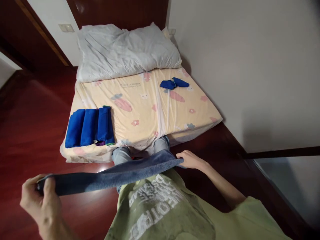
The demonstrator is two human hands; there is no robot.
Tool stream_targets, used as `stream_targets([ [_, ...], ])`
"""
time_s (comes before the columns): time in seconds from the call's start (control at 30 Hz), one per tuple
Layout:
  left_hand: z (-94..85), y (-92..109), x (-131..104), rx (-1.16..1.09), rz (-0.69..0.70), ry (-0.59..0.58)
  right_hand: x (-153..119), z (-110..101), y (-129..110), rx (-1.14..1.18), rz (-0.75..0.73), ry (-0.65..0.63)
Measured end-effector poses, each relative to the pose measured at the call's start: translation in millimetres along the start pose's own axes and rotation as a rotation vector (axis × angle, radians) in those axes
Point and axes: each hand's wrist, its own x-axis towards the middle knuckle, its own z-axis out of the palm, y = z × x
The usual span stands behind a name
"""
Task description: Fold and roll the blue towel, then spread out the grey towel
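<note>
A long grey-blue towel point(120, 176), folded lengthwise, stretches across the front of my body above my knees. My left hand point(41, 196) is closed around its left end, thumb on top, out over the red floor. At the other end, my right hand point(188, 159) grips the towel near my right thigh. Several bright blue folded cloths point(86, 127) lie side by side on the near left corner of the bed point(140, 110). A smaller crumpled blue cloth point(173, 83) rests farther back on the right part of the bed.
A large pale pillow or folded quilt point(127, 51) lies at the bed's far end, against a dark headboard point(120, 13). A grey wall point(250, 73) runs along the right. Dark red floor point(32, 133) extends on the left toward a door frame point(42, 30).
</note>
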Motion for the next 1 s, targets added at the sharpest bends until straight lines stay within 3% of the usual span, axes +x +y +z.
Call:
stream_targets([
  [0.1,5.3,2.3,8.1,0.100,0.027,-0.104,-3.1,-18.4,12.7,-0.042,0.065,0.076],
  [0.23,18.2,12.8,25.2,0.152,0.226,-0.019,-11.4,-38.3,40.0,-0.075,0.055,0.048],
  [0.43,46.6,25.6,47.8,0.054,0.289,-0.077,-12.5,-40.4,67.3,-0.190,0.125,-0.033],
  [0.5,58.5,27.0,57.6,0.081,0.356,-0.047,-8.6,-43.0,66.8,-0.270,0.174,0.008],
  [0.63,77.5,25.6,82.8,0.154,0.503,0.084,-2.5,-59.5,65.9,-0.386,0.281,0.210],
  [0.73,82.3,25.2,98.9,0.191,0.506,0.124,-0.8,-73.4,71.9,-0.402,0.312,0.279],
  [0.83,83.2,28.3,107.8,0.172,0.491,0.158,1.6,-79.0,77.7,-0.358,0.271,0.214],
  [0.93,83.9,32.6,111.4,0.095,0.469,0.155,5.7,-72.6,77.4,-0.257,0.132,0.131],
  [1.0,82.5,33.2,113.0,0.075,0.385,0.127,8.9,-62.3,74.4,-0.175,0.064,0.074],
])
